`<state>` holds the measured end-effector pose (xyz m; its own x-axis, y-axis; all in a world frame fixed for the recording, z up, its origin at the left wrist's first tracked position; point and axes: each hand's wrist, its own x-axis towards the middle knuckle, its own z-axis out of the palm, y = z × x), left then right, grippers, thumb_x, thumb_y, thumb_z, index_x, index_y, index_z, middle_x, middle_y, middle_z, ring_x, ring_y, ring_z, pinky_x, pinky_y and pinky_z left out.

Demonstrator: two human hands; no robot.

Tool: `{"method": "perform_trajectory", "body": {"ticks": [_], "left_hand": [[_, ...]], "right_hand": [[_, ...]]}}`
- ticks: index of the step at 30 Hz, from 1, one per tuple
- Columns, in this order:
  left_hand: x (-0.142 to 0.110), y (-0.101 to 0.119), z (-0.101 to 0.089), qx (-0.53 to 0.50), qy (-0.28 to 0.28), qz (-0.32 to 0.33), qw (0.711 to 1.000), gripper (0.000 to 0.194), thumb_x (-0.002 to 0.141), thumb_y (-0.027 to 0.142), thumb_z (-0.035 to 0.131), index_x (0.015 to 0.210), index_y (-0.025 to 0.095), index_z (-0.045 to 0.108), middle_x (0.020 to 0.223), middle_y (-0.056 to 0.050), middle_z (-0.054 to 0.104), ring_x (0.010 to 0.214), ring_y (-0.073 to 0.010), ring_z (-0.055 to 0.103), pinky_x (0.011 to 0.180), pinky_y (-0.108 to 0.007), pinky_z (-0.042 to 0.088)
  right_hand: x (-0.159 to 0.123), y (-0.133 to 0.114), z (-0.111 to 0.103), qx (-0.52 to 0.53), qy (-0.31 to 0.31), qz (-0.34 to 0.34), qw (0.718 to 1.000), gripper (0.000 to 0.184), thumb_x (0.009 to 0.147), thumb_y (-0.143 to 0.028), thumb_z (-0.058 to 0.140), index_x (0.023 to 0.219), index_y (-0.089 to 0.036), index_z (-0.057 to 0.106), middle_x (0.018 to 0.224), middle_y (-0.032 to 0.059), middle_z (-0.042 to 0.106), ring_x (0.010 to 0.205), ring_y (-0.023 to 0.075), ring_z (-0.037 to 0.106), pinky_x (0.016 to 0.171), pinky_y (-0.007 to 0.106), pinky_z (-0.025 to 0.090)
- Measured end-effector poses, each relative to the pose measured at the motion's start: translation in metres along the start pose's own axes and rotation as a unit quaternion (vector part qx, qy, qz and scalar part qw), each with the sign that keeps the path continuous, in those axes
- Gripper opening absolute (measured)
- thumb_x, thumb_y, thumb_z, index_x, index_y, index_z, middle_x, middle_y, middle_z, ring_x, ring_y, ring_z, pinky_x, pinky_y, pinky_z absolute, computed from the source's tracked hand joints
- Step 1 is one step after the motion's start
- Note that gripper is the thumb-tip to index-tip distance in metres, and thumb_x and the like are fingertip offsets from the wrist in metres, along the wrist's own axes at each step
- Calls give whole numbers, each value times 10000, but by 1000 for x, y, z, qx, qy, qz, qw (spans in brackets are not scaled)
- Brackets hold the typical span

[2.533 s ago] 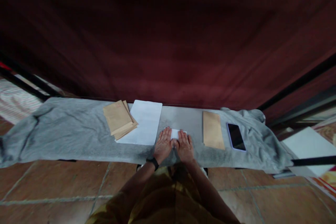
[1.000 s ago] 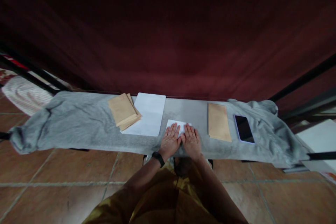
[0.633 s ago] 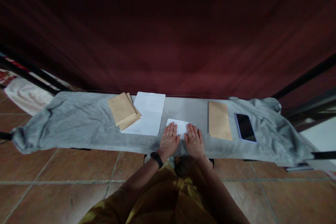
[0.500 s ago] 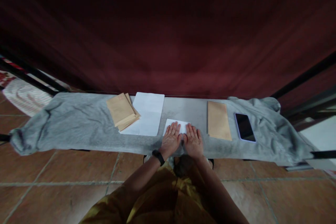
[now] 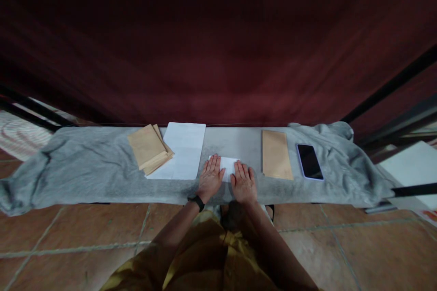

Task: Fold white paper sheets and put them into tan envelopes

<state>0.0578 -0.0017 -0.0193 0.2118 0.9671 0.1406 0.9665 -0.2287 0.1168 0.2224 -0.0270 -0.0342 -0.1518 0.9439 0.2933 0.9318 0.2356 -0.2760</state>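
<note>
A small white piece of paper (image 5: 228, 164), which looks folded, lies on the grey cloth in front of me. My left hand (image 5: 210, 178) rests flat on its left side, fingers stretched out. On its right side lies my right hand (image 5: 243, 182), also flat and open. The middle of the paper shows between the hands; its two ends are partly covered by my fingers. To the left are larger white sheets (image 5: 184, 150), and brown envelopes (image 5: 148, 145) overlap their left edge. Another small stack of brown envelopes (image 5: 276, 154) is right of my right hand.
A phone (image 5: 310, 161) with a dark screen and a light purple edge lies at the right. Grey cloth (image 5: 99, 168) covers the narrow bench and bunches at both ends. Behind it hangs a dark red curtain (image 5: 218, 68). Black metal bars (image 5: 392, 82) slant up at the sides.
My hands have moved apart, so more of the paper's middle shows between them. The whole view has shifted, with the things on the bench a little further left.
</note>
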Motion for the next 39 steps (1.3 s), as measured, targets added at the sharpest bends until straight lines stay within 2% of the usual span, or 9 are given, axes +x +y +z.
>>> {"method": "perform_trajectory", "body": {"ticks": [4,7,14,19,23,28,31,35,39], "left_hand": [[-1,-5,-3,8,-1,-14,1000,589,1051,387,271,1547,77,337,1617,-151,344,1526,-258,261,1245,-469,244],[2,1,-5,10,7,-21,1000,590,1048,383,281,1535,57,351,1613,-174,345,1525,-272,261,1244,-480,242],[9,25,-5,-35,-27,74,996,522,1052,314,258,1537,160,373,1624,-99,357,1526,-226,260,1244,-465,247],[8,16,-7,-26,-22,54,998,550,1046,348,272,1541,123,357,1623,-117,354,1528,-223,256,1247,-453,235],[13,6,-12,-8,-19,23,1000,537,1038,339,293,1529,139,380,1598,-115,403,1510,-234,301,1239,-447,237],[29,2,-24,-17,-55,9,998,458,1017,269,355,1430,124,489,1504,-139,512,1412,-264,433,1186,-414,311],[45,-1,-33,-29,-77,16,996,392,988,233,424,1355,155,537,1413,-134,570,1314,-258,505,1124,-405,371],[69,-9,-39,-38,-107,22,993,290,920,246,567,1204,195,598,1260,-114,637,1201,-265,559,1045,-413,418],[85,-16,-43,-50,-138,26,989,202,853,276,664,1039,206,623,1119,-77,668,1099,-248,597,976,-374,445]], "right_hand": [[0,0,0,8,14,-5,1000,524,1048,-306,366,1534,-114,396,1573,112,430,1423,280,422,1213,498,201],[-1,0,1,17,22,-6,1000,525,1045,-305,368,1535,-119,396,1569,118,434,1424,280,420,1212,503,205],[0,-1,0,26,13,2,1000,514,1033,-281,360,1524,-143,425,1559,106,453,1440,276,402,1210,510,208],[0,-1,-1,29,20,4,999,518,1040,-299,355,1522,-122,421,1553,116,462,1426,273,420,1210,505,213],[0,-2,-1,27,24,7,999,516,1040,-292,358,1526,-131,416,1554,112,460,1427,266,421,1213,491,209],[0,-3,-2,21,16,15,1000,520,1038,-300,369,1530,-136,409,1554,114,460,1433,259,416,1215,482,205],[1,-3,-4,17,5,17,1000,516,1044,-307,364,1525,-129,416,1561,107,450,1434,259,413,1220,477,195],[2,-3,-7,17,-8,19,1000,511,1039,-305,377,1519,-139,431,1556,104,460,1438,258,405,1216,472,208],[2,-3,-8,16,-2,15,1000,512,1027,-292,398,1516,-147,438,1543,108,480,1426,259,422,1213,478,223]]}}
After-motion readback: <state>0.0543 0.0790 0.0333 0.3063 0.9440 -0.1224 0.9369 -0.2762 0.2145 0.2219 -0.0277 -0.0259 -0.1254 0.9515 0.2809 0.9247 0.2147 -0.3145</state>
